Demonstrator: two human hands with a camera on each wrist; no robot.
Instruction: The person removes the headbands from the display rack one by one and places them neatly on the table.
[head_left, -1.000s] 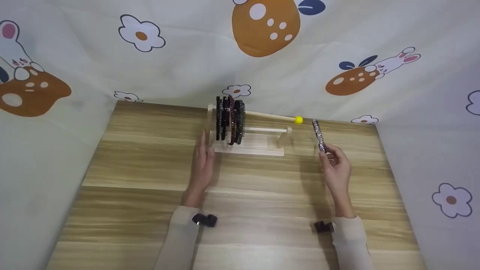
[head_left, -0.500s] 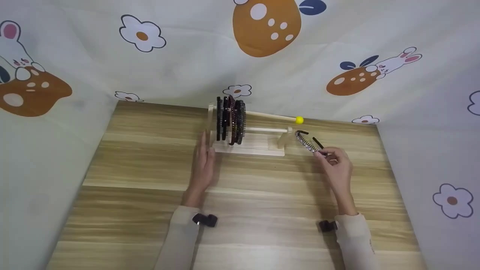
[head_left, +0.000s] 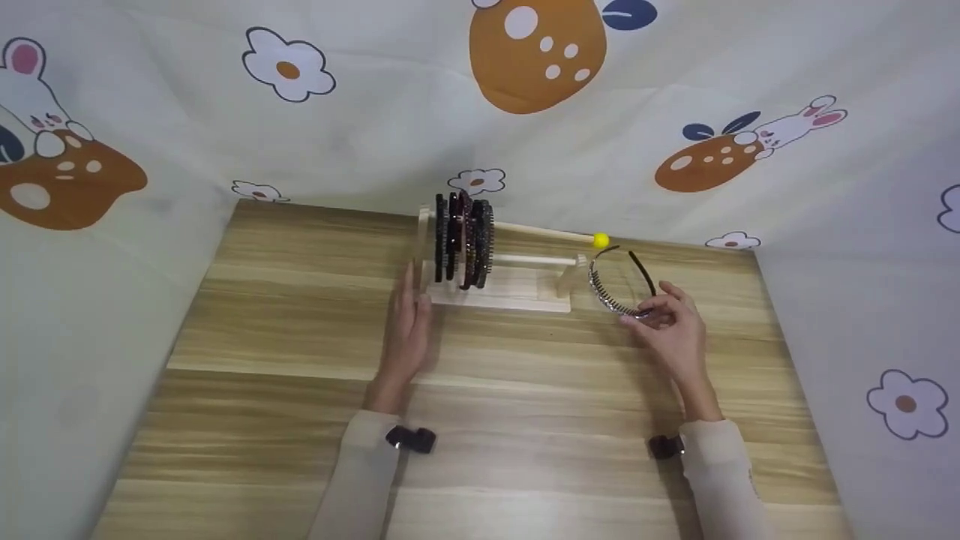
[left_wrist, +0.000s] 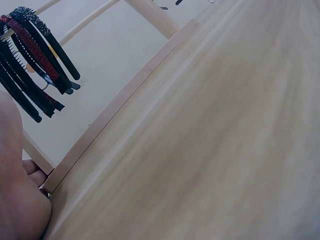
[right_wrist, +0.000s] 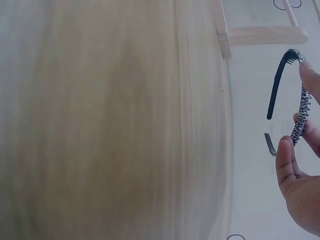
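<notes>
My right hand [head_left: 671,334] pinches a black toothed headband [head_left: 598,291] with silver sparkly studs along its band, held just right of the wooden rack. In the right wrist view the headband [right_wrist: 304,107] shows its studded side between thumb and fingers, its two ends apart. Flat along the left end of the wooden rack [head_left: 525,301] lies my left hand [head_left: 405,330], fingers straight and touching the upright. Several dark headbands [head_left: 465,240], one of them dark red, hang together at the left of the rack's rods; their lower ends [left_wrist: 62,85] show in the left wrist view.
The rack's back rod ends in a yellow ball [head_left: 601,240], the front rod in a small pale knob [head_left: 580,260]. Close behind the wood-grain table [head_left: 487,435] stands a patterned cloth backdrop [head_left: 390,112], which also lines both sides.
My right hand has turned the headband from edge-on to showing its open loop, and has shifted slightly right. My left hand stays at the rack's left end.
</notes>
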